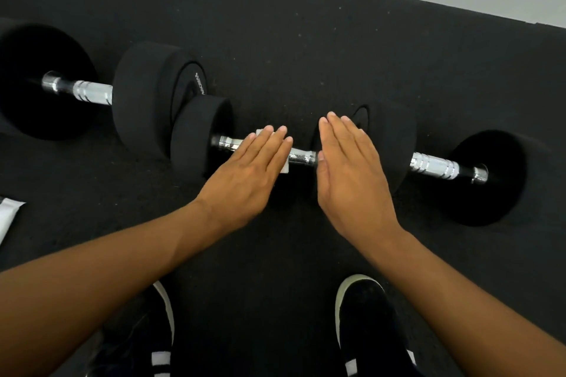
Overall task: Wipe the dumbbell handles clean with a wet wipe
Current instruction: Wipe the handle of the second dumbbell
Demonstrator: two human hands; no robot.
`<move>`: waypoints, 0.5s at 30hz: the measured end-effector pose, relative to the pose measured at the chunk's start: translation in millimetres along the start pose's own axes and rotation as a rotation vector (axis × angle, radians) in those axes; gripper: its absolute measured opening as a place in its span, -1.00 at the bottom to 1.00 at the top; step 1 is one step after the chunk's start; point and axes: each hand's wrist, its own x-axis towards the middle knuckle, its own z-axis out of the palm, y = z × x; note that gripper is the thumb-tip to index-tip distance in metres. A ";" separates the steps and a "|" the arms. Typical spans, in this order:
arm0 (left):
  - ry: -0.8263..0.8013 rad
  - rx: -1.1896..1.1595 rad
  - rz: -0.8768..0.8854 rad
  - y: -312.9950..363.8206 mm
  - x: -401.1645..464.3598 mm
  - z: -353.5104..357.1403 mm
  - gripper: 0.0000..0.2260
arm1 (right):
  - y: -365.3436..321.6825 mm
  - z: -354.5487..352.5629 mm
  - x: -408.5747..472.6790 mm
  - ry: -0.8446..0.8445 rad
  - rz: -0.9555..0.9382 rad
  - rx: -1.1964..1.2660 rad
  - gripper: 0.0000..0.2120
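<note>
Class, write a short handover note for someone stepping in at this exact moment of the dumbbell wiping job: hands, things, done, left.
Left hand: flat, fingers straight, pressing the wet wipe onto the middle dumbbell handle.
Right hand: open, fingers straight, over that dumbbell's right weight; contact unclear.
Left dumbbell handle and right dumbbell handle lie bare on the black floor mat.
Done: cannot tell which handles are already clean.
Left: finish this handle, then check the other two.
</note>
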 end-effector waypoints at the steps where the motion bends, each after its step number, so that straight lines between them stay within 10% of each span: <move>1: -0.037 -0.026 -0.001 -1.1 9.8 -4.8 -0.48 | 0.0 -0.1 1.2 0.000 0.000 -0.001 -0.46; 5: -0.207 -0.230 0.011 -11.9 51.2 -24.4 -0.68 | 0.2 -0.7 1.6 -0.001 -0.008 -0.011 -0.47; 15: -0.185 0.102 0.073 36.9 -29.6 31.7 -0.37 | 1.7 -0.4 -3.9 -0.007 -0.028 -0.008 -0.48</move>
